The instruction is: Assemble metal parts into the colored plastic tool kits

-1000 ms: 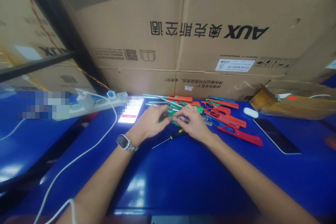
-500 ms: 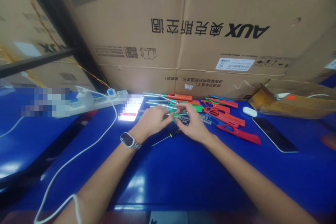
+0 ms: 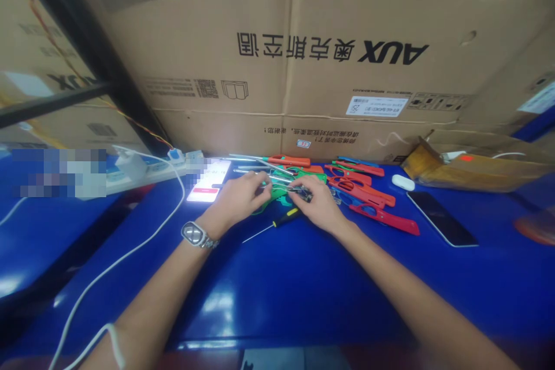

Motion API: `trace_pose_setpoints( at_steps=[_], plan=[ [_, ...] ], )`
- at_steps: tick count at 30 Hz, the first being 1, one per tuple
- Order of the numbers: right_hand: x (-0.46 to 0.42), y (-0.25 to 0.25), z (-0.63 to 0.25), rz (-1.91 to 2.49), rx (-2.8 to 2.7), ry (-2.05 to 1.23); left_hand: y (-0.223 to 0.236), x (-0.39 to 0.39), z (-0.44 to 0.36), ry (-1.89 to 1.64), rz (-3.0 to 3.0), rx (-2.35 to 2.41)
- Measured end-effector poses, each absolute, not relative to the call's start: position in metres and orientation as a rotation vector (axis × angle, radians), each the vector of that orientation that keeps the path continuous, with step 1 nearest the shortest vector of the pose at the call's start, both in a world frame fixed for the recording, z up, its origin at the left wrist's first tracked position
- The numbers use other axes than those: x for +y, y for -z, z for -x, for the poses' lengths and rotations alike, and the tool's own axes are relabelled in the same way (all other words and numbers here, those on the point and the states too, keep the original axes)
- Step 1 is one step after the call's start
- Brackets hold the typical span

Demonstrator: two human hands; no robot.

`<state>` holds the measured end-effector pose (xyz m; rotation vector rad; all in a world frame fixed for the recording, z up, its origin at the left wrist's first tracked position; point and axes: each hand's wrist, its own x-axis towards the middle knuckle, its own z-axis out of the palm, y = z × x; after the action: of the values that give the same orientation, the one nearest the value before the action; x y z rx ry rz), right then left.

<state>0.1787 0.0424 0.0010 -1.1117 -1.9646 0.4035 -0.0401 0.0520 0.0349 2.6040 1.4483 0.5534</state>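
Observation:
My left hand (image 3: 243, 198) is closed, thumb and forefinger pinching what looks like a green lighter casing (image 3: 274, 193). My right hand (image 3: 318, 203) reaches into the small clear and metal parts to its right, its fingers curled together; whatever they grip is too small to make out. Behind both hands lie long-nosed lighters with metal tubes, among them an orange one (image 3: 289, 161). Red casing halves (image 3: 385, 219) are heaped to the right of my right hand. A screwdriver (image 3: 284, 218) with a black and yellow handle rests in front of the hands.
A lit phone (image 3: 208, 185) lies left of the hands, near a white power strip (image 3: 160, 170) with a trailing white cable (image 3: 143, 237). On the right are a dark phone (image 3: 442, 219), a white earbud case (image 3: 403, 182) and an open carton (image 3: 485, 173). A large cardboard box (image 3: 329, 87) stands behind.
My hands have moved apart, the left one going left with the green casing. More of the screwdriver's handle shows. The whole view has shifted slightly.

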Motion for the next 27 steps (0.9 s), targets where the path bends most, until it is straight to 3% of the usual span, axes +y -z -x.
trace_pose_setpoints(
  at_steps=[13, 20, 27],
  plan=[
    [0.050, 0.005, -0.175, 1.257, -2.054, -0.210, -0.043, 0.045, 0.041, -0.813, -2.412, 1.316],
    [0.053, -0.003, -0.184, 1.063, -1.928, -0.658, -0.038, 0.050, 0.056, -0.790, -2.359, 1.268],
    [0.056, 0.001, -0.187, 1.042, -1.894, -0.797, -0.032, 0.052, 0.058, -0.695, -2.233, 1.155]
  ],
)
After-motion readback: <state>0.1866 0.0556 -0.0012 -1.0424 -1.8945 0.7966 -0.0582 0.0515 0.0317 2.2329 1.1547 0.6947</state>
